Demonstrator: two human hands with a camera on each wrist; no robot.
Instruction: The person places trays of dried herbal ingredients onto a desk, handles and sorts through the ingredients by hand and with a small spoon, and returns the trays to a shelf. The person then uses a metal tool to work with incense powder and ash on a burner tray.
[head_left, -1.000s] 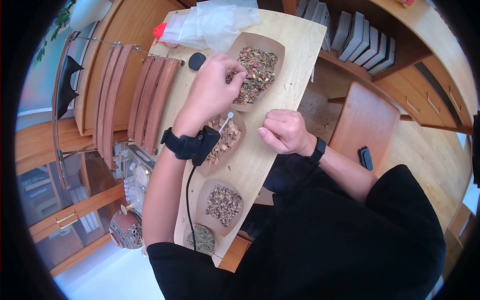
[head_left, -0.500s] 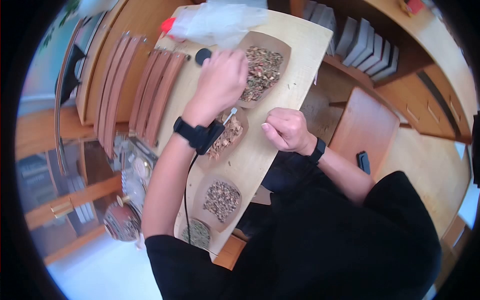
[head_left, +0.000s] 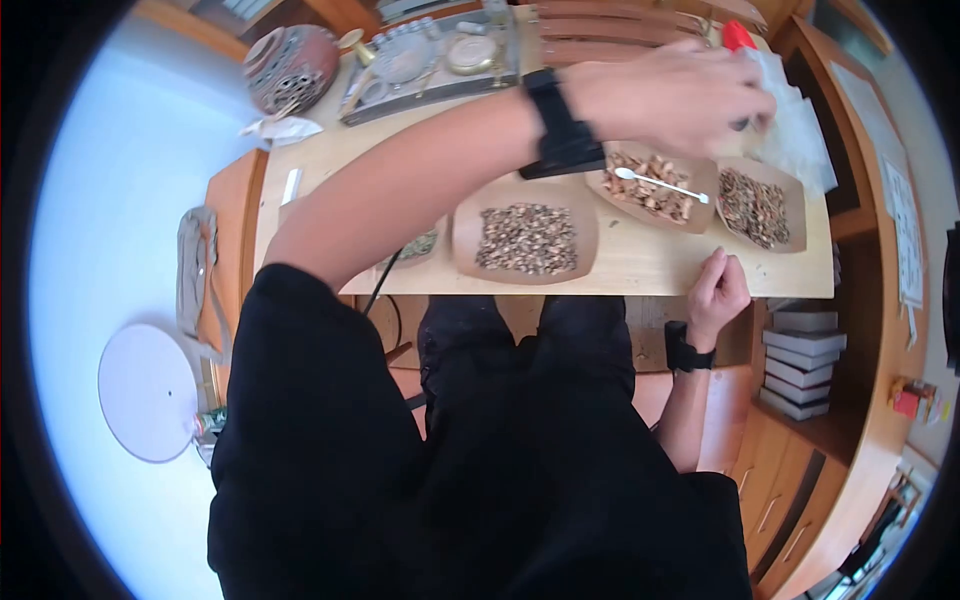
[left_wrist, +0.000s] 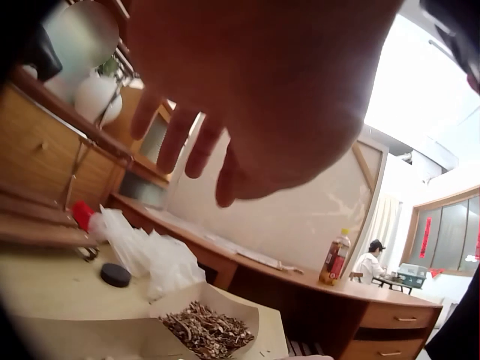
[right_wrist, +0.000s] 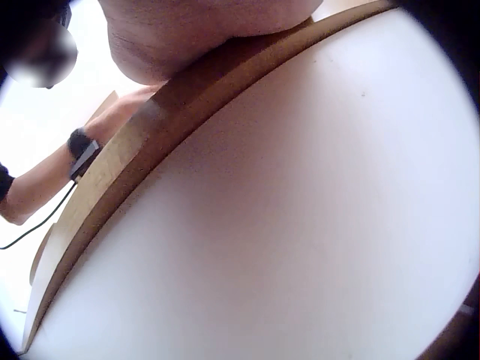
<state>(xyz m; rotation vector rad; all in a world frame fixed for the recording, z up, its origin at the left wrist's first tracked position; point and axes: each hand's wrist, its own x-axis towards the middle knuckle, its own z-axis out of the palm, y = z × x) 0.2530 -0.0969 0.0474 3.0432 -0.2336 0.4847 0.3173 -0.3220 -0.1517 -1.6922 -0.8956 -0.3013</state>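
My left hand (head_left: 685,100), blurred, reaches over the back right of the table, above the paper tray of pale wood-like chips (head_left: 650,205). Its fingers (left_wrist: 176,139) are extended in the left wrist view, with nothing between them. Close to it lie a round black cap (left_wrist: 115,275) and a translucent plastic bag (left_wrist: 176,259). A reddish-brown dried herb mix (head_left: 757,210) fills the rightmost tray. Across the chips lies a small white spoon (head_left: 660,183). My right hand (head_left: 718,285) is curled into a fist at the table's front edge and holds nothing.
Seeds or nuts (head_left: 527,238) fill a middle tray; green herbs (head_left: 418,246) lie further left, partly behind the left arm. Behind are a tray of small utensils (head_left: 430,60), an openwork pot (head_left: 292,68) and wooden slats (head_left: 600,30). A cable (head_left: 378,285) trails from the left wrist.
The head view has swung round to face the table squarely. My left hand has left the herb mix and its fingers have straightened. The right fist stays by the table edge.
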